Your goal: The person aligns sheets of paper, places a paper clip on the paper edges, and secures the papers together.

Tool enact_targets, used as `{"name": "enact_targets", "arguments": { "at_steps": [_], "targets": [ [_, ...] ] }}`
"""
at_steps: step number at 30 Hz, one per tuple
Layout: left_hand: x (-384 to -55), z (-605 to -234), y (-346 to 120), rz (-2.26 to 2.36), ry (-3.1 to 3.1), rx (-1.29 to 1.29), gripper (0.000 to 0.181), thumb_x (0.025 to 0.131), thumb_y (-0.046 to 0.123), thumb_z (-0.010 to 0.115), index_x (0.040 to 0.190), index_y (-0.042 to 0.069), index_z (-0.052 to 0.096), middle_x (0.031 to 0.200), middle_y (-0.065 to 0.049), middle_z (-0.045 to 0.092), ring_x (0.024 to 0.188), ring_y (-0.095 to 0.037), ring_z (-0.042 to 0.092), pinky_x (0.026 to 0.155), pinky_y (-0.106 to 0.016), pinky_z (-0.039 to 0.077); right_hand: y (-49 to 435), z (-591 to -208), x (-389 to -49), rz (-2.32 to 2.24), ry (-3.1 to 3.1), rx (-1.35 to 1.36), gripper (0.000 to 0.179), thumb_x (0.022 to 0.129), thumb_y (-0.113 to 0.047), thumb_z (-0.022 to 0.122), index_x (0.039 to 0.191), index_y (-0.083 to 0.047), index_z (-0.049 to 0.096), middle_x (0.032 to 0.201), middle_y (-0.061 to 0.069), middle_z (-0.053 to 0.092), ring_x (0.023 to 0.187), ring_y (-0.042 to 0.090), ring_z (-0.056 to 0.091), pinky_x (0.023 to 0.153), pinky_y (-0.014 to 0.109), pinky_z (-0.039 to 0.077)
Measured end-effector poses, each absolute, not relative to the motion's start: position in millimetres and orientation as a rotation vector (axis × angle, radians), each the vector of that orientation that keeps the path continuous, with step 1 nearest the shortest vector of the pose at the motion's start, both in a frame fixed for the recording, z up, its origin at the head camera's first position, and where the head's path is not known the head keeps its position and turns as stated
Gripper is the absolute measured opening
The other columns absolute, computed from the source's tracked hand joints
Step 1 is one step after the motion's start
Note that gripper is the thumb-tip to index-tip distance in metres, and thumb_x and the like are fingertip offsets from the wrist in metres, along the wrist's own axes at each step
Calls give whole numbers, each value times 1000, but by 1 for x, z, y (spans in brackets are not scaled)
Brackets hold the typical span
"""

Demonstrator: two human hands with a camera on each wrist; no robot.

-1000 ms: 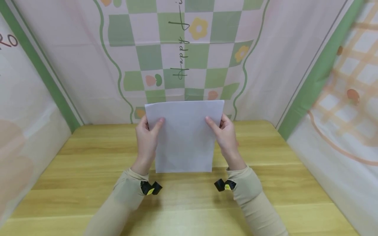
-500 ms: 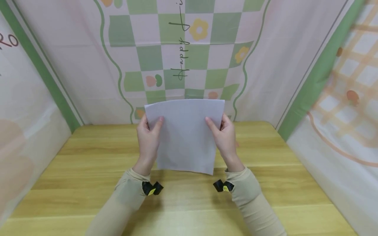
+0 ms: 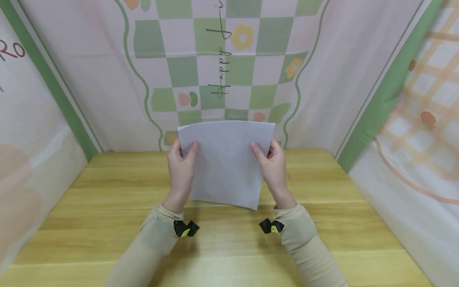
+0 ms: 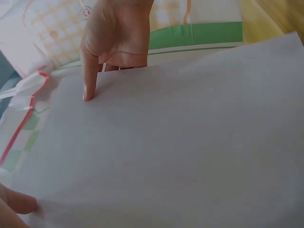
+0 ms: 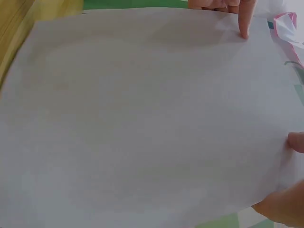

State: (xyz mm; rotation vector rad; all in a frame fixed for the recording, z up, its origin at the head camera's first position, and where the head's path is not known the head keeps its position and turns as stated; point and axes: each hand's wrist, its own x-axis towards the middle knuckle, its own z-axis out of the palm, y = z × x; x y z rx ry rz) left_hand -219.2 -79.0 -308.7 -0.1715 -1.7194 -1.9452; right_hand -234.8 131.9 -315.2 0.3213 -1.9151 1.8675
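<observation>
A plain white sheet of paper (image 3: 226,163) is held up at a tilt over the table, its top edge bowed slightly. My left hand (image 3: 181,169) pinches its left side near the top, thumb on the near face and fingers behind. On the opposite side my right hand (image 3: 274,169) grips the paper the same way. In the left wrist view the paper (image 4: 171,142) fills most of the picture, with the right hand (image 4: 116,40) at its far edge. The right wrist view shows the blank face of the paper (image 5: 142,118) and the right thumb (image 5: 295,141) at its border.
A wood-grain table (image 3: 229,251) lies beneath both arms. Behind it hangs a cloth with a green and white check pattern (image 3: 236,67). More printed cloth closes in the left side (image 3: 32,159) and the right side (image 3: 405,167). Small black cameras sit on both wrists.
The paper's lower edge has risen and now slants, lower at the right, and its top edge has bowed upward. Both hands keep their grip with barely any shift.
</observation>
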Motion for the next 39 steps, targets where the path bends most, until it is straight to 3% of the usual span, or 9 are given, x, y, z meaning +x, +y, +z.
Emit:
{"name": "enact_targets", "arguments": {
  "at_steps": [8, 17, 24, 39],
  "targets": [
    [-218, -308, -79, -1928, -1730, -197, 28, 92, 6, 58, 119, -1, 56, 118, -13, 62, 108, -19, 58, 97, -36, 43, 131, -316, -237, 1872, -1845, 396, 34, 90, -10, 64, 120, 0, 55, 108, 5, 63, 94, 13, 63, 80, 24, 52],
    [-222, -319, -83, -1953, -1814, -179, 28, 94, 10, 57, 120, 0, 56, 118, -13, 61, 106, -19, 58, 93, -33, 44, 136, -330, -244, 1871, -2000, 349, 41, 91, -16, 63, 127, -1, 49, 118, 14, 60, 97, 12, 61, 81, 22, 50],
    [-225, -326, -86, -1973, -1865, -116, 32, 91, 5, 59, 123, -2, 55, 122, -17, 61, 111, -23, 58, 97, -38, 44, 142, -338, -246, 1894, -2098, 331, 43, 91, -16, 64, 129, -1, 49, 122, 18, 59, 101, 13, 61, 83, 22, 50],
    [-231, -344, -90, -1945, -1955, -105, 33, 88, -1, 60, 121, -5, 55, 123, -21, 60, 116, -27, 56, 100, -41, 42, 154, -353, -248, 1863, -2291, 456, 45, 90, -10, 63, 131, -1, 47, 128, 20, 56, 112, 28, 57, 90, 33, 49]
  ]
}}
